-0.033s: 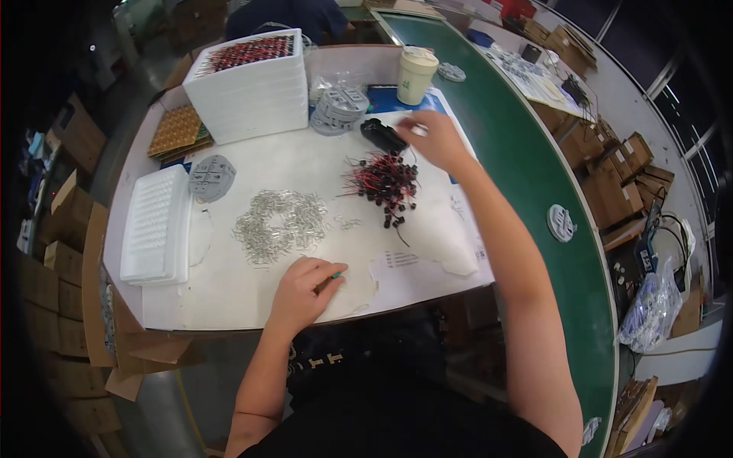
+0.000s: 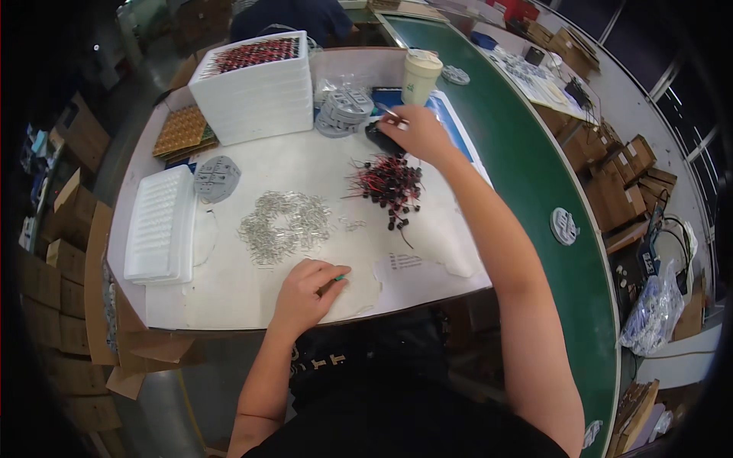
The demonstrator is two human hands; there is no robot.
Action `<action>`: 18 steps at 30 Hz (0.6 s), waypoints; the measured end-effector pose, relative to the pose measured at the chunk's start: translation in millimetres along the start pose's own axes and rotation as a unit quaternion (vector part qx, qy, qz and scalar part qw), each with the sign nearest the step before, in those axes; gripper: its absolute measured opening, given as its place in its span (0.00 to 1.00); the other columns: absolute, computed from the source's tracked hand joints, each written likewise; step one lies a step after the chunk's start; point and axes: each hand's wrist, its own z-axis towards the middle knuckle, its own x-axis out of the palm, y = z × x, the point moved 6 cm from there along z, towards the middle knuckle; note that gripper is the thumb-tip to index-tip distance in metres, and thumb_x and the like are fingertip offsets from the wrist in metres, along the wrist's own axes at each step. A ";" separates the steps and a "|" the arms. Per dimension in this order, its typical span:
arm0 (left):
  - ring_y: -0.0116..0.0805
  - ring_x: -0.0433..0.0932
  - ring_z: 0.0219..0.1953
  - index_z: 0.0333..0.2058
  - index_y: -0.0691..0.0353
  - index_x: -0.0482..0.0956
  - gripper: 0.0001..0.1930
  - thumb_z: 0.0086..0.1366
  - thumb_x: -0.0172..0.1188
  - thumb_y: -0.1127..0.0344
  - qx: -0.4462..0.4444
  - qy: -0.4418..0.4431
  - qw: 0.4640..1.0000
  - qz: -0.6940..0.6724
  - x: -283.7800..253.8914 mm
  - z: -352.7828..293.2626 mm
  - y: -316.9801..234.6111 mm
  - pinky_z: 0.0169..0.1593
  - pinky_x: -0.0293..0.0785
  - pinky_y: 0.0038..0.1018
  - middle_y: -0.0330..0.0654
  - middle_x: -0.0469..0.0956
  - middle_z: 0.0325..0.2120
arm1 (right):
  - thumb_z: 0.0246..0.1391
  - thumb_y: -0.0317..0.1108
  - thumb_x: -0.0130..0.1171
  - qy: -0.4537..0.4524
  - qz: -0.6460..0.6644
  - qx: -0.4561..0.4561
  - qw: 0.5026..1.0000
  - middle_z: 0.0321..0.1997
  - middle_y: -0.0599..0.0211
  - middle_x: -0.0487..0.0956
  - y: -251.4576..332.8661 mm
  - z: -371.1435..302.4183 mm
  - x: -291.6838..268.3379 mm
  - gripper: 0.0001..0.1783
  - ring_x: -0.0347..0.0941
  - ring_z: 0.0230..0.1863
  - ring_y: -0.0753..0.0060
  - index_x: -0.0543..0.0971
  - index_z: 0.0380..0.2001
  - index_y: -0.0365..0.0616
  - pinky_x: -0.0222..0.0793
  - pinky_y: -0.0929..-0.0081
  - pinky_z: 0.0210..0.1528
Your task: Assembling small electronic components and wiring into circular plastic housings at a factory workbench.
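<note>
My left hand [image 2: 304, 296] rests near the table's front edge, thumb and forefinger pinched on a small green piece [image 2: 340, 278]. Farther off, my right hand [image 2: 418, 134] is closed on a slender silvery tool [image 2: 388, 111] whose end sticks out past the fingertips; its exact kind is unclear. Under these fingers lies a black object [image 2: 379, 137], partly covered by the hand. Closer to me is a heap of small black cylindrical parts with red and black wires [image 2: 393, 183]. Left of that heap spreads a pile of small bent metal pins [image 2: 282, 225].
A stack of white foam trays [image 2: 256, 103] holds rows of wired parts at the back left. Lower white trays [image 2: 156, 229], grey round discs [image 2: 343, 114] and a lidded cup [image 2: 420, 79] stand around the work area. Beyond the table's right side runs a green conveyor belt [image 2: 527, 191].
My right hand has shifted slightly left over the black object, and the silvery tool now shows at its fingertips. The left hand keeps its pinch in the same place.
</note>
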 end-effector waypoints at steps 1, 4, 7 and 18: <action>0.41 0.80 0.35 0.42 0.60 0.89 0.10 0.61 0.72 0.72 0.005 -0.005 1.000 -0.008 -0.3 -2.9 -1.2 0.40 0.77 0.33 0.43 0.84 0.34 | 0.56 0.49 0.70 0.011 -0.028 0.007 1.000 0.42 0.55 0.87 10.7 26.4 19.5 0.20 0.84 0.47 0.49 0.87 0.39 0.43 0.79 0.55 0.48; 0.41 0.80 0.36 0.42 0.59 0.89 0.10 0.60 0.72 0.71 -0.025 -0.014 0.999 -0.028 0.4 -7.0 -2.1 0.40 0.77 0.33 0.42 0.84 0.33 | 0.54 0.53 0.71 0.034 -0.054 0.034 0.997 0.43 0.54 0.87 24.8 65.8 51.9 0.22 0.84 0.47 0.48 0.88 0.39 0.45 0.80 0.54 0.49; 0.41 0.80 0.36 0.42 0.58 0.89 0.10 0.60 0.72 0.71 -0.024 -0.016 0.999 -0.023 -2.6 -8.5 -2.1 0.40 0.77 0.34 0.42 0.84 0.33 | 0.52 0.54 0.72 0.060 -0.060 0.092 0.992 0.43 0.54 0.87 29.8 86.1 70.1 0.23 0.84 0.47 0.47 0.88 0.39 0.46 0.80 0.54 0.49; 0.42 0.82 0.39 0.44 0.60 0.88 0.13 0.59 0.73 0.71 -0.014 -0.129 0.991 -0.023 -22.9 -14.9 3.0 0.43 0.80 0.35 0.44 0.84 0.34 | 0.58 0.41 0.66 -0.056 0.018 0.014 0.998 0.39 0.53 0.87 52.3 61.3 7.3 0.14 0.85 0.44 0.51 0.88 0.36 0.41 0.80 0.56 0.46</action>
